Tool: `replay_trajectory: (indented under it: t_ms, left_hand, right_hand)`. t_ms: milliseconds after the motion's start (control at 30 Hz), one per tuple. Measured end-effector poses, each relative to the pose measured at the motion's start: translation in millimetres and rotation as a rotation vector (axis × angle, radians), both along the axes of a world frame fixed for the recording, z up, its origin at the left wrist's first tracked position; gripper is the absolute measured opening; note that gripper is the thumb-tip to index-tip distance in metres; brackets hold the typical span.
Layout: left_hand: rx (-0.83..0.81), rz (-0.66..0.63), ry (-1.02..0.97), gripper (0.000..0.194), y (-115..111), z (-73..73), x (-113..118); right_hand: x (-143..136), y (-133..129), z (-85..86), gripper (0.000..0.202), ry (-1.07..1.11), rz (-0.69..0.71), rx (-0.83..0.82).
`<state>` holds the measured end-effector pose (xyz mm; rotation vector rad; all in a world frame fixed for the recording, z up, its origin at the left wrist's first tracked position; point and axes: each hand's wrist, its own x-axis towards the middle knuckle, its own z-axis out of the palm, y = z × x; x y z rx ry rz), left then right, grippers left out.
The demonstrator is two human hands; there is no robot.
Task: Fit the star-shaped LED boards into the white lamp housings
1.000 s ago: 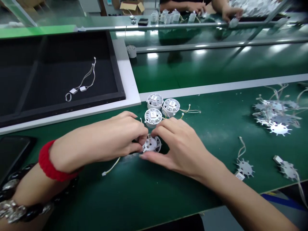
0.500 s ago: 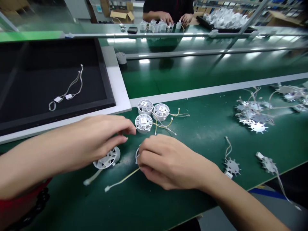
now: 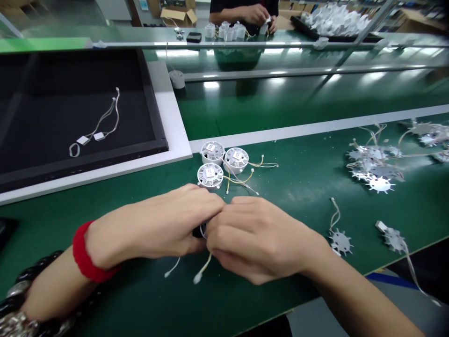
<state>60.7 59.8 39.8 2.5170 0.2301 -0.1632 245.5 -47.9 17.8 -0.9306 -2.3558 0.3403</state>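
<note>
My left hand (image 3: 171,221) and my right hand (image 3: 259,238) meet over the green table, both with curled fingers. Between them a sliver of a white round plastic housing (image 3: 203,230) shows; the fingers hide most of it. A wire with a pale connector (image 3: 198,278) hangs below the hands, and a thinner wire (image 3: 172,268) comes out under the left hand. Just beyond stand three white round housings (image 3: 209,176) with labelled metal discs and thin wires. To the right lie a loose spiked metal disc (image 3: 340,242) and another disc (image 3: 394,240), each with wires.
At left a black tray (image 3: 159,117) with a white border holds two wired pieces (image 3: 99,136). A pile of spiked discs (image 3: 375,161) lies at right. Across the bench, a person's hands (image 3: 261,15) work behind white parts (image 3: 228,32), near a heap of white pieces (image 3: 336,21).
My left hand has moved right and closed in against my right hand. The housing that lay under the left hand no longer shows. The person opposite has raised a hand over a white part.
</note>
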Motion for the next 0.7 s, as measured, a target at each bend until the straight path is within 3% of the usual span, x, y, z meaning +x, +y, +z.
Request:
replay_trajectory:
  t_ms: [133, 233, 367, 567, 700]
  left_hand:
    - [0.122, 0.067, 0.156, 0.015, 2.5, 3.5, 0.1]
    - [0.265, 0.034, 0.208, 0.013, 4.2, 5.1, -1.7]
    - [0.32, 0.038, 0.204, 0.016, 7.0, 2.3, -6.3]
    - [0.245, 0.029, 0.132, 0.016, 12.5, -0.7, -11.8]
    - [0.239, 0.037, 0.192, 0.018, 11.0, 0.6, -11.6]
  right_hand:
    - [14.5, -2.7, 12.8, 0.015, 0.134, -0.135, -0.325]
    - [20.0, -1.3, 17.3, 0.017, 0.148, -0.105, -0.461]
    - [19.6, 1.9, 16.0, 0.021, 0.082, -0.04, -0.532]
    - [22.5, 3.8, 14.2, 0.021, 0.033, -0.099, -0.554]
    - [18.9, 4.7, 9.7, 0.021, -0.051, -0.104, -0.545]
